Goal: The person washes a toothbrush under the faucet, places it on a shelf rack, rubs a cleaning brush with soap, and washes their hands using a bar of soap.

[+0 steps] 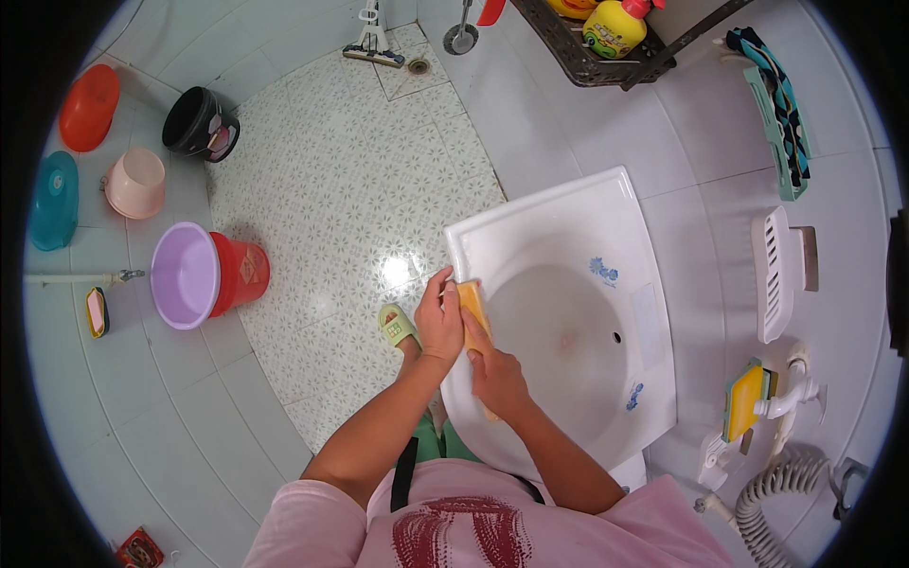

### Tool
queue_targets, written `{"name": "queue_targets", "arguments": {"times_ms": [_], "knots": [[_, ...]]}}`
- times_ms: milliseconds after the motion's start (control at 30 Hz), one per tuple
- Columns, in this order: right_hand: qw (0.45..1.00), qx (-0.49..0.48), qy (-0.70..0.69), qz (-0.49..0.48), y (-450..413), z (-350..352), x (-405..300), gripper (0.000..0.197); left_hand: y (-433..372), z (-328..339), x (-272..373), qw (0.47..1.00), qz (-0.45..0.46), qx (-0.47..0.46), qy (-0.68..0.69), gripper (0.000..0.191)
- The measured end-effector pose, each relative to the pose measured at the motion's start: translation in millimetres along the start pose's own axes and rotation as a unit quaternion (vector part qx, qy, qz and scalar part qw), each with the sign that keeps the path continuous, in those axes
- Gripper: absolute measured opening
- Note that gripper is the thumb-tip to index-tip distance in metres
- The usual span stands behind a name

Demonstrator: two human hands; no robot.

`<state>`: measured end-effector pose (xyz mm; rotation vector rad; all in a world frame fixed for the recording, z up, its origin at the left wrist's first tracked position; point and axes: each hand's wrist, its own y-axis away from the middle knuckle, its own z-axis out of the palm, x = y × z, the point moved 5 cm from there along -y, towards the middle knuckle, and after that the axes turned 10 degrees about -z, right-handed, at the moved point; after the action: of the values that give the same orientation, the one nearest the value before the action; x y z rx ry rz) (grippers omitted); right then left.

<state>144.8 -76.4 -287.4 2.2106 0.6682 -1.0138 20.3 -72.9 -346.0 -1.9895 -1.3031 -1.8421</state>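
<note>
A long yellow-orange pad, sponge-like in look, lies along the left rim of a white ceramic washbasin. My right hand is on top of it, index finger stretched along its surface. A short end of the pad shows below that hand, near the rim. My left hand is at the rim's outer side, against the pad's left edge, with bent fingers pointing away from me. Its palm side is hidden, so whether it grips the pad or the rim is unclear. The basin bowl has blue flower prints and a small overflow hole.
A lilac basin rests against a red bucket at left. Farther back is a black bucket. On the right wall are a white soap rack, a yellow sponge by the tap and a coiled hose.
</note>
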Motion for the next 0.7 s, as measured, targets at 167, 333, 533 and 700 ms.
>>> {"name": "queue_targets", "arguments": {"times_ms": [167, 333, 533, 700], "knots": [[0.999, 0.037, -0.008, -0.006, -27, -15, -1, 0.06, 0, 0, 2, 1.0, -0.019, -0.007, -0.002, 0.033], [0.999, 0.024, 0.02, -0.025, -55, -21, 3, 0.06, -1, -1, 3, 1.0, 0.013, -0.005, 0.001, 0.033], [0.989, 0.036, 0.125, -0.073, -76, -27, -1, 0.061, 0, 0, 4, 1.0, 0.024, -0.011, 0.005, 0.035], [0.993, 0.015, 0.108, -0.036, -72, -25, -6, 0.061, 0, -2, 3, 0.999, 0.032, -0.006, -0.001, 0.036]]}}
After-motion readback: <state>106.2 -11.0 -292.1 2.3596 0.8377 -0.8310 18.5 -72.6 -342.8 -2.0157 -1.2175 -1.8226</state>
